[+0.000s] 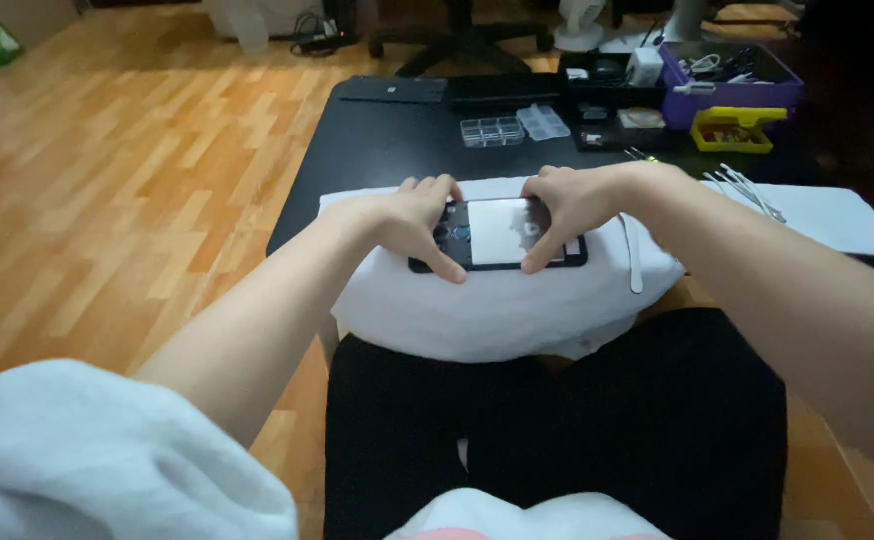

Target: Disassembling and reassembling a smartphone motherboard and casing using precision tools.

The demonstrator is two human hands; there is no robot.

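my left hand (409,222) + right hand (569,205) grip opened smartphone (502,236) at both ends | phone on white towel (497,310), table (377,150) near edge | clear parts box (492,131) at 12 o'clock

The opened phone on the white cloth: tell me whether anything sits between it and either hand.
Nothing visible does. The left hand and right hand both grip the opened phone directly at its two ends, fingers over its edges, as it lies on the white cloth.
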